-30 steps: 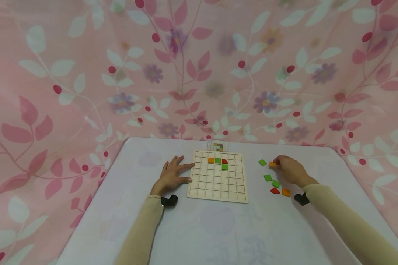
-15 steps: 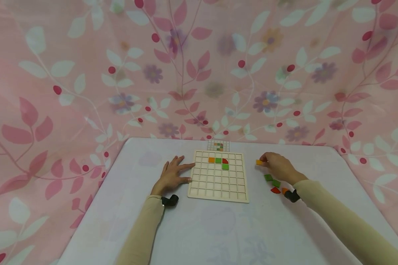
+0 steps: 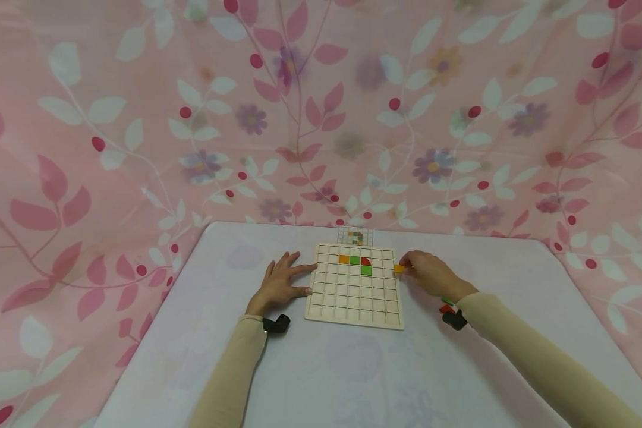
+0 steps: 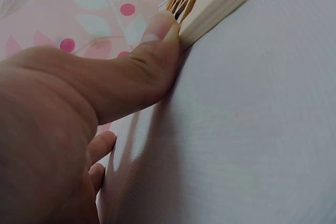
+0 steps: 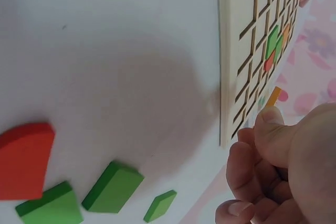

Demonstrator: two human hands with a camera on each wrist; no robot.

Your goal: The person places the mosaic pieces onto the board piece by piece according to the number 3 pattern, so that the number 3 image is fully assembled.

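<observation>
Between the thumb and fingers of my right hand is pinched an orange square tile, held over the right edge of the wooden grid board. In the board's upper rows sit an orange tile, a green tile, a red quarter-round tile and another green tile. My left hand lies with fingers spread, index finger and thumb touching the board's left edge. The left wrist view shows the thumb against the board's side.
Behind the board lies a small pattern card with a coloured grid. On the white cloth, the right wrist view shows a red piece and several green tiles. A pink floral curtain hangs behind the table.
My right hand has carried the orange tile leftward from beside the loose pieces to the board's right edge. The left hand has stayed in place.
</observation>
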